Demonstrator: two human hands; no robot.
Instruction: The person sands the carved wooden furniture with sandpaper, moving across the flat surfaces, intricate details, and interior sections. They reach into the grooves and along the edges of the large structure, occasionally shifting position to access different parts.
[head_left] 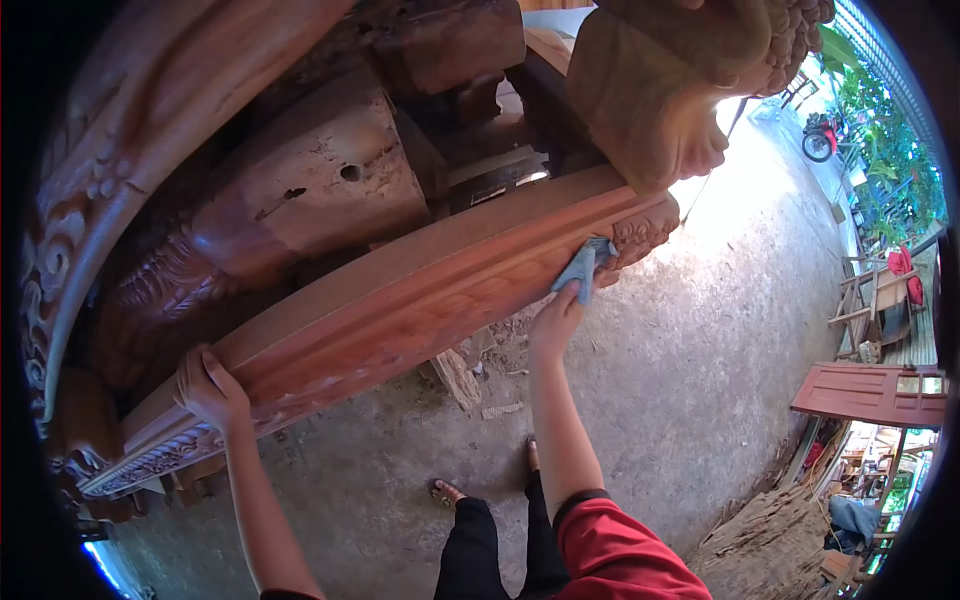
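A long carved wooden rail (400, 310), reddish brown with a band of relief along its face, runs slantwise across the head view. Near its left end my left hand (212, 390) grips the upper edge, its fingers bent over the top. My right hand (560, 318) pinches a crumpled blue cloth (583, 268), which presses against the rail's face close to the carved right end. Part of that hand's fingertips is hidden by the cloth.
Behind the rail lies a thick wooden piece (330, 170) with holes. A carved wooden block (650, 90) overhangs the right end. Wood scraps (457, 380) lie on the concrete floor (680, 380). A red-brown panel (865, 393) and a motorbike (818, 140) stand at right.
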